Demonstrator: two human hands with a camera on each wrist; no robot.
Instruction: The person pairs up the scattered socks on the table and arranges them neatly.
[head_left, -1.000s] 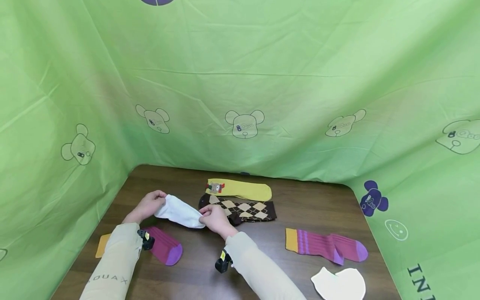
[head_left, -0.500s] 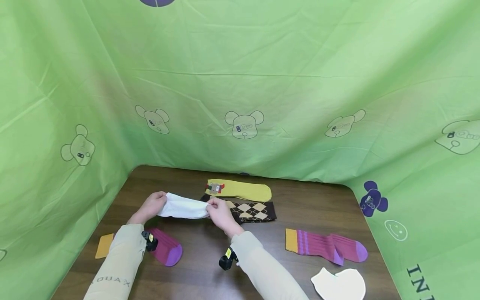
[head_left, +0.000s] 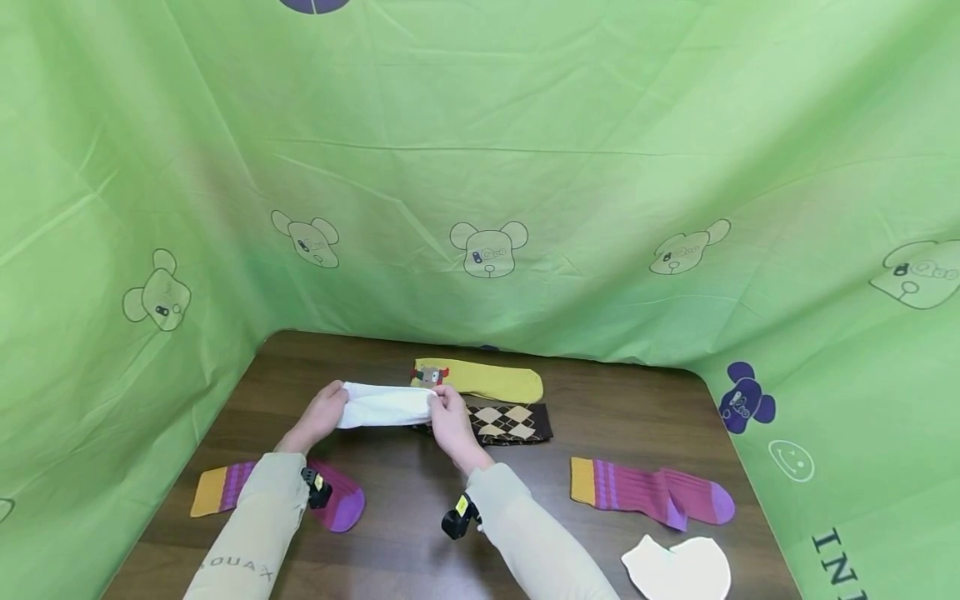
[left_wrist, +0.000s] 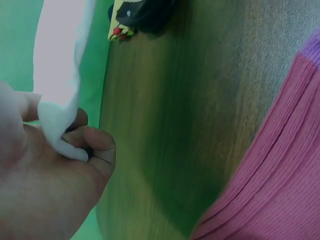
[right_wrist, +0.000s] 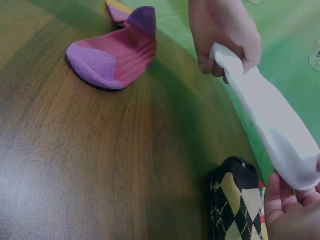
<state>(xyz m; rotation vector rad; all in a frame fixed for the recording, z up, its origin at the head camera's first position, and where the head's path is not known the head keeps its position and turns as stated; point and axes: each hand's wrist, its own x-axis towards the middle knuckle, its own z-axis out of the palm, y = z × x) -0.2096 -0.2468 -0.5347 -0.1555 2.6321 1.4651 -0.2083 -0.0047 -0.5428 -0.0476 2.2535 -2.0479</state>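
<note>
A white sock [head_left: 386, 406] is stretched level between my two hands above the table. My left hand [head_left: 322, 417] grips its left end, the fingers curled over the cloth in the left wrist view. The other end is pinched by my right hand [head_left: 453, 427], whose fingertips show at the lower right of the right wrist view. Beneath and beyond the right hand lies a brown argyle sock [head_left: 510, 423], its left part hidden. Behind that is a yellow sock [head_left: 495, 382] with an animal picture. A maroon sock with purple toe [head_left: 341, 500] lies partly under my left forearm.
Another maroon sock [head_left: 630, 487] with an orange cuff lies at the right of the wooden table [head_left: 397, 550]. Near the front right rests a white sock [head_left: 686, 571], bent over. Green printed cloth [head_left: 487, 183] hangs around the table's back and sides.
Both hands have moved right with the white sock. Its right end has risen, so the sock now lies level and taut rather than slanting down to the right.
</note>
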